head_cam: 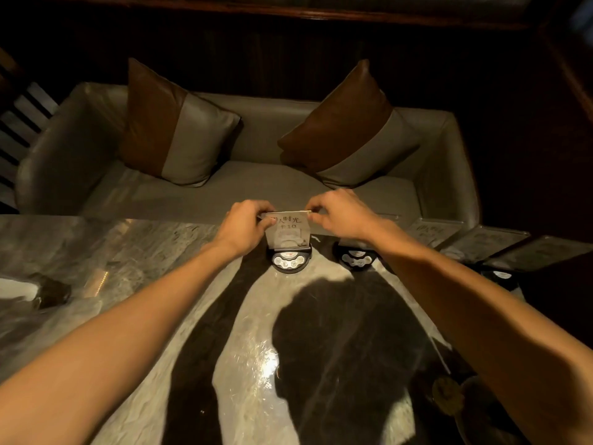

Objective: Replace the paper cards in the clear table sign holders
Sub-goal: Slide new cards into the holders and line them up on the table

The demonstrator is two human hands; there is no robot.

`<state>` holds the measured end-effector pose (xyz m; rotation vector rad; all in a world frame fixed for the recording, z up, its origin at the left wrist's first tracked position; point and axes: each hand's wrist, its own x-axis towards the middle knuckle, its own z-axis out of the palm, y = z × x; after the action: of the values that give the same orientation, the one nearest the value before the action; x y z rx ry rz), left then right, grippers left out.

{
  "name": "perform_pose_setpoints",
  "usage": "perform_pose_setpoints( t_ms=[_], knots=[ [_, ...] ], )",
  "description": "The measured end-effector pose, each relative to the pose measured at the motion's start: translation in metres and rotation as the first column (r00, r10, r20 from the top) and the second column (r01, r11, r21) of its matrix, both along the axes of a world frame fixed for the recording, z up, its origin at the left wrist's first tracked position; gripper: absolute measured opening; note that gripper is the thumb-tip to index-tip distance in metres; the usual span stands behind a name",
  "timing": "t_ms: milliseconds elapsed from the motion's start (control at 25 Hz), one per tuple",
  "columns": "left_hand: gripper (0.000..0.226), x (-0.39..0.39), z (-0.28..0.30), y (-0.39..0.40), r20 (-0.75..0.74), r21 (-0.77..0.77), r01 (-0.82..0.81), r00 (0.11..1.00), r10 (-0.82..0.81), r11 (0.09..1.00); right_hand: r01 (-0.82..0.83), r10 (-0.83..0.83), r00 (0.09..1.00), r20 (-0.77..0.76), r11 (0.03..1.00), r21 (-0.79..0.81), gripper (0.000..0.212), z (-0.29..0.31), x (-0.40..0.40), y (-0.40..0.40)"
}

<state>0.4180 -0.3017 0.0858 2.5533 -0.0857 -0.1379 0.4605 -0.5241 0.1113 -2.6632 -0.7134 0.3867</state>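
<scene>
Polished stone fills the lower frame: the worktop (134,252) is a glossy, veined marble slab, pale grey where the light falls, crossed by the dark shadows of a head and two arms. Beyond its far edge, across the upper middle, sits a grey leather sofa (244,184) with rounded arms, carrying two square cushions (179,130), each half brown and half grey, set on their corners. Dark wood panelling closes the room behind it.

At the frame's centre stands the clear sign holder (290,240), a thin upright transparent sleeve on a round black base (291,261) with pale buttons. A paper card (288,224) with handwritten characters is in the sleeve. Left hand (247,224) pinches the top left corner of the card or sleeve, right hand (340,213) the top right corner, fingers pressed together there.

More holders (481,242) lie flat along the right edge, and another black base (356,259) stands just right of the centre one.
</scene>
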Motion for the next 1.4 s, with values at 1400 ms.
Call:
perform_pose_setpoints(
  t_ms=[1400],
  knots=[
    [0.025,0.021,-0.006,-0.05,-0.072,0.023,0.072,0.995,-0.07,0.997,0.066,-0.069,0.997,-0.017,0.989,-0.129,0.027,-0.005,-0.003,-0.05]
  ],
)
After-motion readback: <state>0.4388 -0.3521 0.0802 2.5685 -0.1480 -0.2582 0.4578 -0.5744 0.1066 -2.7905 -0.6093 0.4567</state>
